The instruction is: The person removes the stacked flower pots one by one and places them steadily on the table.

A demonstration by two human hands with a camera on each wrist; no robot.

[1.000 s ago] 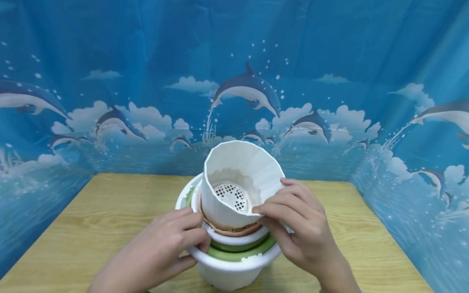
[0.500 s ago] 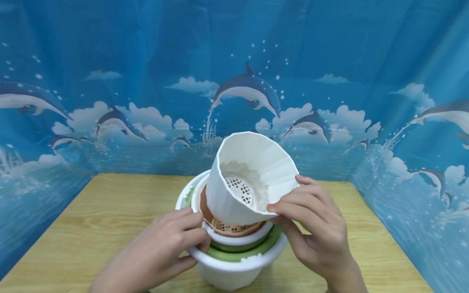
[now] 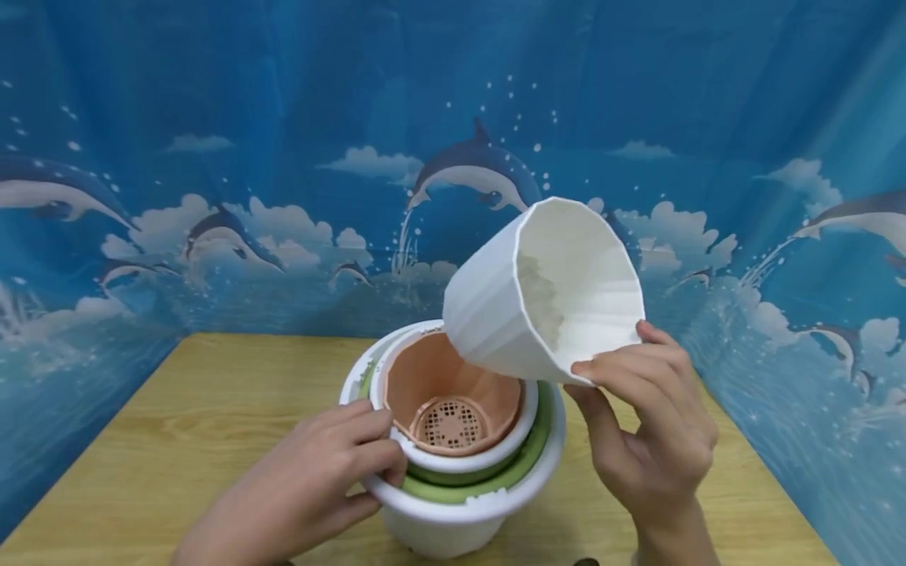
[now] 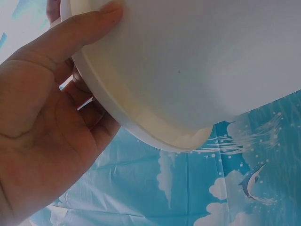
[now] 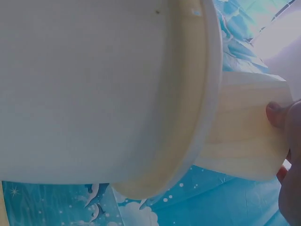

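My right hand (image 3: pixel 647 417) pinches the rim of a white flowerpot (image 3: pixel 488 306), thumb outside and fingers over the edge. The pot is tilted, its mouth toward the right, above the right side of a nested stack. In the right wrist view the same white pot (image 5: pixel 249 125) shows beyond the large pot's rim. My left hand (image 3: pixel 333 464) grips the rim of the large white outer pot (image 3: pixel 442 534); its thumb presses that pot's outer wall in the left wrist view. Inside sit a green pot (image 3: pixel 453 493), another white rim (image 3: pixel 463 464) and a terracotta-coloured pot (image 3: pixel 453 381) with a perforated bottom.
The stack stands on a wood-grain table (image 3: pixel 248 393). A blue curtain (image 3: pixel 318 94) printed with dolphins and clouds surrounds the table at the back and sides. A small dark object (image 3: pixel 586 562) shows at the bottom edge of the head view.
My right hand has lifted the white flowerpot out of the terracotta-coloured pot, up and to the right, tilting it further. The terracotta-coloured pot's inside is now exposed. My left hand stays put.
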